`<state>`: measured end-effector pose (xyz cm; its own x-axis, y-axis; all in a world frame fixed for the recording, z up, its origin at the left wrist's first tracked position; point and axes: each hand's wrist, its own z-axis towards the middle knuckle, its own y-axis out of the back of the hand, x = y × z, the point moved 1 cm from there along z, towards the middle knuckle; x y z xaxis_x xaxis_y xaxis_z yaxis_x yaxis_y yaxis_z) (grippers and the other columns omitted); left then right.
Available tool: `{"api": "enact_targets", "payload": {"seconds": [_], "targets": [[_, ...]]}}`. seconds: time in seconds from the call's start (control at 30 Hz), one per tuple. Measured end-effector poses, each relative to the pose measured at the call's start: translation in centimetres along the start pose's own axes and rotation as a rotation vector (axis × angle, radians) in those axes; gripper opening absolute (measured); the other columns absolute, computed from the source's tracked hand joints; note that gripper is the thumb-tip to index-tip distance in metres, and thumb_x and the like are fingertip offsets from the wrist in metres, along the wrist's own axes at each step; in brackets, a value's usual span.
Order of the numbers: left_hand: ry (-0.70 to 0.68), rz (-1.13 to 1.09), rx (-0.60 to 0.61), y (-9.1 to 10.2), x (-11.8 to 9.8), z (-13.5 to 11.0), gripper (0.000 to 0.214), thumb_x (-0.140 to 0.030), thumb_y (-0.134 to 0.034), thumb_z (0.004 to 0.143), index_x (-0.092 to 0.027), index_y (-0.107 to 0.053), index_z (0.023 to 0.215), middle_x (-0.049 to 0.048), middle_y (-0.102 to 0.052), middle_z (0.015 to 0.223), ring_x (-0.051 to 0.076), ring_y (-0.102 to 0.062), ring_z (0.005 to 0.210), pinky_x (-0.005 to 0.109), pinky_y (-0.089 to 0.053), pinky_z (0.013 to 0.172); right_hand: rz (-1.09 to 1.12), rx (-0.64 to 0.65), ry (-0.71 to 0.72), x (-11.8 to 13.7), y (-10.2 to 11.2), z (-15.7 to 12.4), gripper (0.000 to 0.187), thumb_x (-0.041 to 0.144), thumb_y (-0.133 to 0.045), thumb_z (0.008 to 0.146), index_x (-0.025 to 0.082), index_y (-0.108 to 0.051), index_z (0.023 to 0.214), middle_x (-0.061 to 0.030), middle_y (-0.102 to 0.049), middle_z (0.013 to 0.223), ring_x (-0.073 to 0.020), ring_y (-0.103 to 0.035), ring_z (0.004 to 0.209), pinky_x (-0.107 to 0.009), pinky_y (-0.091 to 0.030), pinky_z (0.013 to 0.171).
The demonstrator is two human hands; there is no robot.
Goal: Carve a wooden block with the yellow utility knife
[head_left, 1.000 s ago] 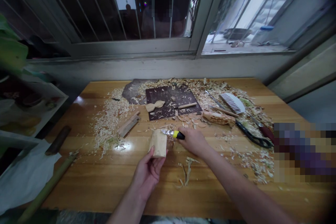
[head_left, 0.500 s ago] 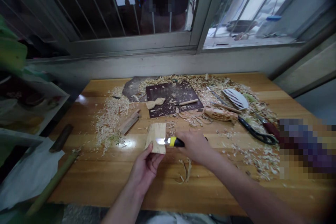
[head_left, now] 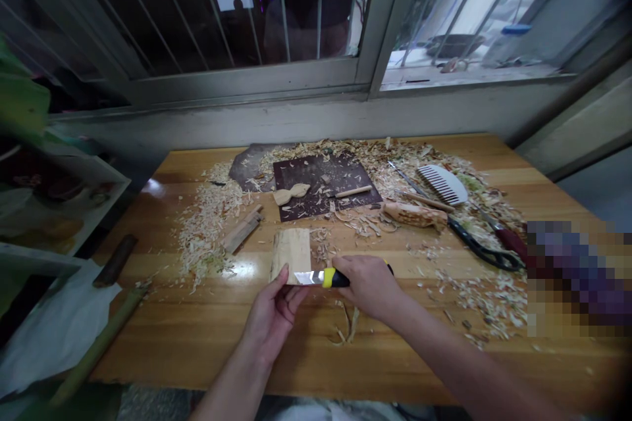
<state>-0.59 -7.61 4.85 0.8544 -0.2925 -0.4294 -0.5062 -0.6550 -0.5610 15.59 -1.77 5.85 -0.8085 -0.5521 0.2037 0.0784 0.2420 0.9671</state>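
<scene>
My left hand (head_left: 274,312) grips the near end of a pale wooden block (head_left: 291,251) held over the wooden table (head_left: 197,342). My right hand (head_left: 368,286) is closed around a carving knife (head_left: 323,277) with a yellow and black handle. The blade lies flat across the block's near edge, pointing left, right by my left thumb. Curled shavings (head_left: 345,329) lie on the table just below my right hand.
Beyond the block are a dark mat (head_left: 326,174) with a small carved piece (head_left: 291,194), a wood offcut (head_left: 241,230), heaps of shavings (head_left: 207,220), a carved wooden piece (head_left: 415,215), a white comb (head_left: 442,185) and scissors (head_left: 478,250). A green stick (head_left: 99,348) lies at the left edge.
The block has tipped from standing on end to lying flatter. The knife has drawn from the block's top down towards me to its near edge.
</scene>
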Motion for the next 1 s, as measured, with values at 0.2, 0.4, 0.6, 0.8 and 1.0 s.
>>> {"api": "enact_targets", "payload": {"seconds": [0.2,0.4,0.6,0.8,1.0], "targets": [[-0.054,0.040,-0.023,0.0,-0.3,-0.6,0.011,-0.007,-0.053,0.076,-0.007,-0.060,0.085,0.0098,-0.069,0.074,0.015,-0.066,0.064,0.024,-0.057,0.061,-0.029,-0.067,-0.043,-0.7,-0.2,1.2,0.013,0.027,-0.052,0.072,0.023,-0.056,0.084,-0.0018,-0.065,0.077,-0.0167,-0.057,0.071,-0.024,-0.029,0.057],[-0.022,0.094,0.002,-0.1,0.5,-2.2,0.013,-0.009,-0.055,0.075,-0.005,-0.060,0.086,0.0123,-0.069,0.080,0.018,-0.066,0.069,0.026,-0.057,0.062,-0.086,-0.131,-0.273,-4.0,0.7,2.4,0.018,0.034,-0.045,0.078,0.021,-0.057,0.082,-0.0052,-0.066,0.077,-0.0190,-0.058,0.066,-0.025,-0.023,0.049],[-0.031,0.048,-0.025,-0.5,0.2,-1.4,0.012,-0.007,-0.054,0.075,-0.006,-0.060,0.085,0.0106,-0.069,0.075,0.016,-0.066,0.063,0.024,-0.057,0.058,0.060,-0.114,-0.068,-1.2,0.4,0.2,0.008,0.026,-0.050,0.073,0.021,-0.056,0.076,-0.0013,-0.064,0.072,-0.0157,-0.057,0.068,-0.023,-0.027,0.054],[-0.058,0.095,-0.004,-0.2,0.3,-0.9,0.008,-0.008,-0.055,0.075,-0.006,-0.061,0.079,0.0111,-0.069,0.073,0.017,-0.066,0.064,0.025,-0.056,0.060,0.034,-0.031,-0.005,0.4,0.5,-0.4,0.012,0.021,-0.054,0.069,0.021,-0.055,0.081,-0.0016,-0.064,0.077,-0.0166,-0.058,0.073,-0.023,-0.030,0.058],[-0.080,0.151,-0.043,-0.3,0.4,-1.6,0.015,-0.009,-0.056,0.074,-0.006,-0.061,0.088,0.0111,-0.069,0.078,0.016,-0.066,0.066,0.024,-0.056,0.061,-0.028,-0.080,-0.082,-0.9,0.3,1.1,0.012,0.028,-0.051,0.073,0.022,-0.057,0.083,-0.0020,-0.065,0.077,-0.0172,-0.058,0.071,-0.024,-0.030,0.056]]}}
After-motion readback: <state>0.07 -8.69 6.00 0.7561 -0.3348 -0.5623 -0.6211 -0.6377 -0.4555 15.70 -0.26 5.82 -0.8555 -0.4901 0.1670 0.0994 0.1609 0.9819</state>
